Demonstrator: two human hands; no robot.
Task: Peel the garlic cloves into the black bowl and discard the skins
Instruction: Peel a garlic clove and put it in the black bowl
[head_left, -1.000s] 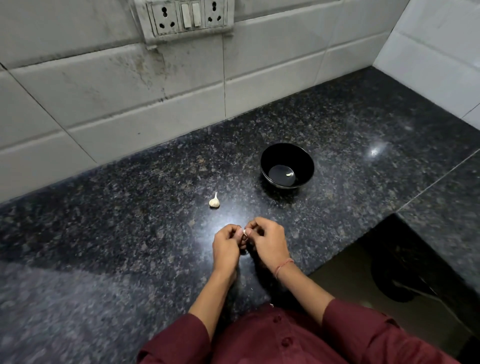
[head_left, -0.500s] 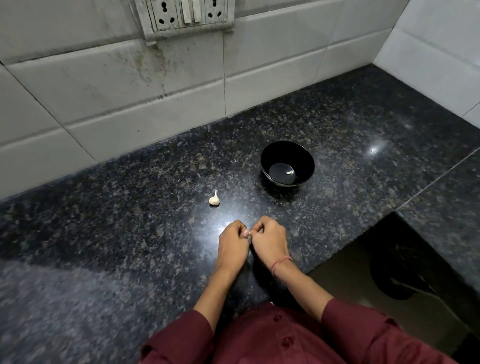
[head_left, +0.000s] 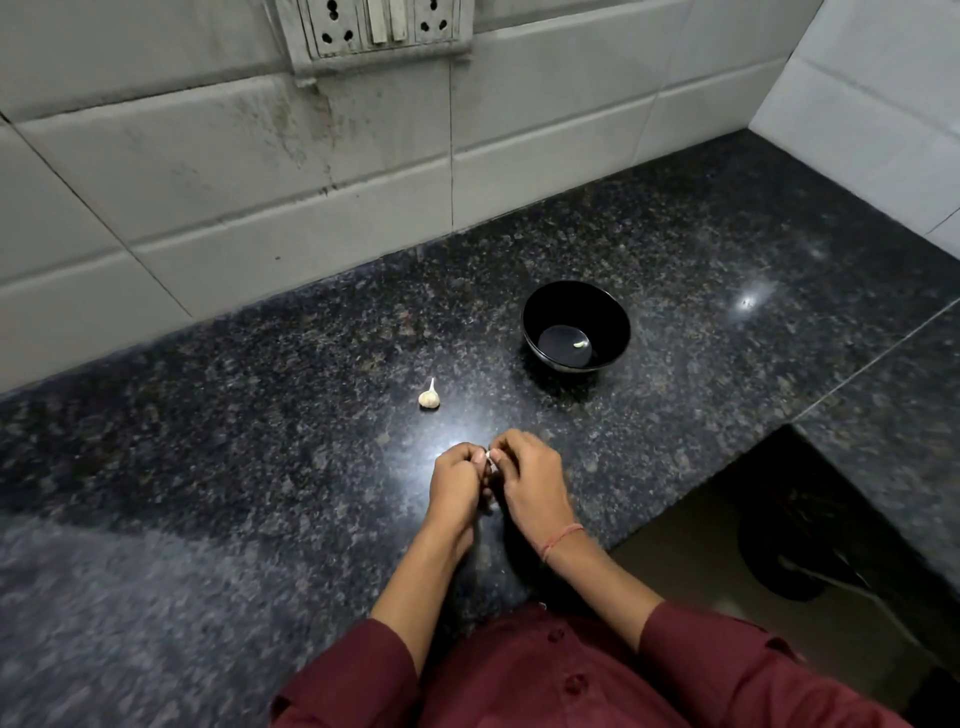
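Observation:
My left hand (head_left: 456, 480) and my right hand (head_left: 530, 480) meet over the dark granite counter (head_left: 260, 441), fingers curled together around a small garlic clove (head_left: 490, 460) of which only a white bit shows between the fingertips. A small garlic bulb (head_left: 429, 398) with its stem up lies on the counter beyond my hands, to the left. The black bowl (head_left: 575, 306) stands farther back on the right with one peeled clove (head_left: 580, 343) lying in its bottom.
A white tiled wall (head_left: 311, 208) with a socket panel (head_left: 374, 28) runs behind the counter, and another tiled wall closes the right corner. The counter's edge drops off at the lower right to a floor with a dark object (head_left: 789, 551).
My hands stayed in the same spot, with the fingers shifting slightly around the clove. The head camera tipped a little, moving the scene downward in view.

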